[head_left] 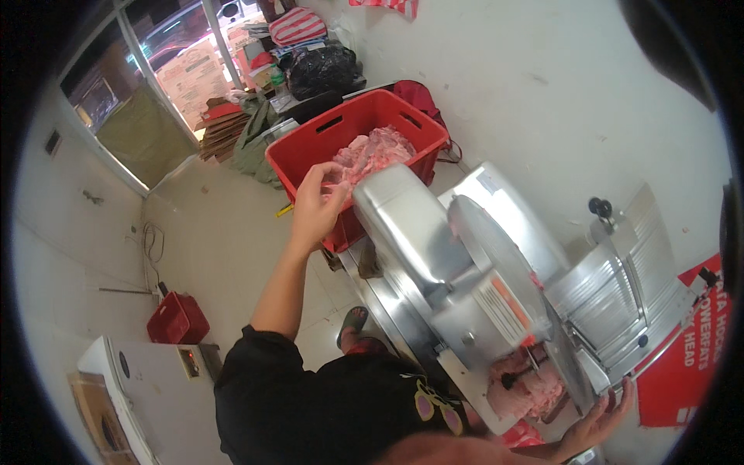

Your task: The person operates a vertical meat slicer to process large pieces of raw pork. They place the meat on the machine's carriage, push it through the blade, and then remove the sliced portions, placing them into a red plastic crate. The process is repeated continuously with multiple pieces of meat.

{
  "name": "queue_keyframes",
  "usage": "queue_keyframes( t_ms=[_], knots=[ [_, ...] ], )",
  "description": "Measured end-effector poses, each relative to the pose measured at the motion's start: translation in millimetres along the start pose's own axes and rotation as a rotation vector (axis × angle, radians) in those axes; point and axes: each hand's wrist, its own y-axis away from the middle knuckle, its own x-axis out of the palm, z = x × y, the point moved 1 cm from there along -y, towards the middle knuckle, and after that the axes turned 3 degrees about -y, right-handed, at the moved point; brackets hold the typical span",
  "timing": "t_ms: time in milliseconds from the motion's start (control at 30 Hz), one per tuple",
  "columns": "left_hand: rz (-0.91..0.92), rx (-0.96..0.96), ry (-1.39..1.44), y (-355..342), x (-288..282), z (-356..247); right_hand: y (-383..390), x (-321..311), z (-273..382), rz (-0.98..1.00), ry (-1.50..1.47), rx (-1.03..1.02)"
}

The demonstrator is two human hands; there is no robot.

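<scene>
My left hand (318,198) is at the near-left corner of a red crate (288,159), its fingers closed around pink meat. More pink, fatty meat (376,151) lies in the crate. Beside it stands a silver meat slicer (403,225) with a large round blade (484,236) and a ridged carriage (601,294). My right hand (601,418), low on the right, has its fingers apart and slightly bent, their tips touching the carriage's lower edge. A pile of pink meat (527,387) lies low beside the blade, partly hidden.
A white wall (558,77) backs the slicer. A black bag (322,71) and stacked cardboard (219,133) are beyond the crate. On the left are a second red bin (177,318), a white appliance (159,395), a cord on the tiled floor (201,232), and glass doors (116,116).
</scene>
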Motion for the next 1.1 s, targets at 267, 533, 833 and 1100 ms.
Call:
queue_keyframes(
  t_ms=[267, 533, 833, 1100],
  knots=[
    [0.592, -0.457, 0.026, -161.4, 69.4, 272.9, -9.8, 65.9, 10.8, -0.028, 0.155, 0.254],
    [0.787, -0.723, -0.102, -192.0, 165.4, 432.8, -18.4, 69.9, -11.5, -0.064, 0.195, 0.442],
    [0.781, -0.558, -0.053, -214.3, 176.1, 362.5, -5.5, 64.0, -11.4, -0.05, 0.341, 0.371],
    [0.681, -0.589, 0.636, -254.3, 157.9, 345.4, 1.0, 55.8, -29.8, -0.034, 0.352, 0.283]
  ],
)
